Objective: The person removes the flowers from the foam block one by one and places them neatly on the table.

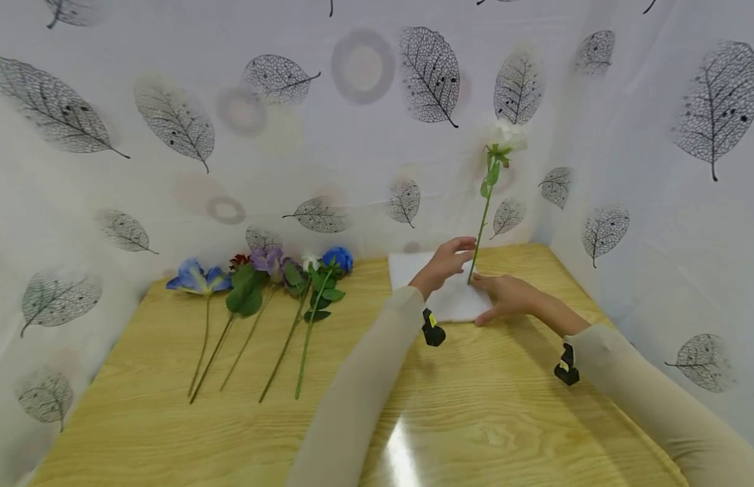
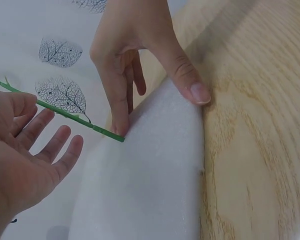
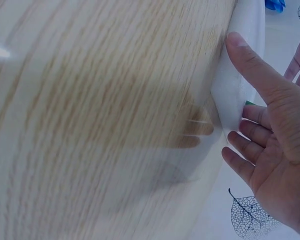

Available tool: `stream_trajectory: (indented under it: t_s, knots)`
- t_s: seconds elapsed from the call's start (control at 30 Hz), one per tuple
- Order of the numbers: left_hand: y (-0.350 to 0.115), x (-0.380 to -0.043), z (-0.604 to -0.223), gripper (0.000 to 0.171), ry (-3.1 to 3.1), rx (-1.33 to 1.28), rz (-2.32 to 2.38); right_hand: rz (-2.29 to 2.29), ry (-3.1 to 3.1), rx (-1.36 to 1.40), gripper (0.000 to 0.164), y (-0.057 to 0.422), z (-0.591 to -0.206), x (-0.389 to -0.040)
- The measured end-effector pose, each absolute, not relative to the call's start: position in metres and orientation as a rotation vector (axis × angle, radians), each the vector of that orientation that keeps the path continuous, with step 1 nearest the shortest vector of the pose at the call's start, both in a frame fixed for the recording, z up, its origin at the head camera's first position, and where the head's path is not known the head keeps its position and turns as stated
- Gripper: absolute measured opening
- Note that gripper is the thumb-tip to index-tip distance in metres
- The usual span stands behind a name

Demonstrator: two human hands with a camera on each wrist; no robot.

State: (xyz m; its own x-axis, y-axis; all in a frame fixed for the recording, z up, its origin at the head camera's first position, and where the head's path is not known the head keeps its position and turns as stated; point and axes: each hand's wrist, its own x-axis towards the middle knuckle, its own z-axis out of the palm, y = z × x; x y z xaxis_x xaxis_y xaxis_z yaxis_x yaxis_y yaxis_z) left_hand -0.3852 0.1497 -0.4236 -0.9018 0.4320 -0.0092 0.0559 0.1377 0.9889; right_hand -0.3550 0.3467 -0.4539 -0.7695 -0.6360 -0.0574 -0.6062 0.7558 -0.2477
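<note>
A white rose [image 1: 507, 135] stands nearly upright, its green stem [image 1: 483, 220] meeting a white foam board [image 1: 407, 267] on the table. My left hand [image 1: 445, 265] pinches the stem between thumb and index finger, the other fingers spread loose, as the left wrist view shows. On the board's right end rests my right hand [image 1: 512, 296]. Its thumb [image 2: 192, 90] lies at the board's near edge, and its index fingertip touches the foam right beside the stem's lower end [image 2: 117, 137]. In the right wrist view its fingers [image 3: 247, 145] are fairly straight.
Several artificial flowers lie in a row on the wooden table [image 1: 170, 439] to the left, among them a blue-violet flower [image 1: 197, 279], a purple flower [image 1: 268, 262] and a blue rose [image 1: 338, 260]. A leaf-print curtain [image 1: 364, 149] hangs behind and at the sides.
</note>
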Motion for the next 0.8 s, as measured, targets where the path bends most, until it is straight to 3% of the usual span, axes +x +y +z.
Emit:
stream_trajectory:
  t_s: [0.8]
  knots:
    - [0.1542, -0.3836, -0.4271, 0.026, 2.188, 0.470, 1.951, -0.364, 2.812, -1.001, 0.097, 0.3450, -0.4524, -0.3517]
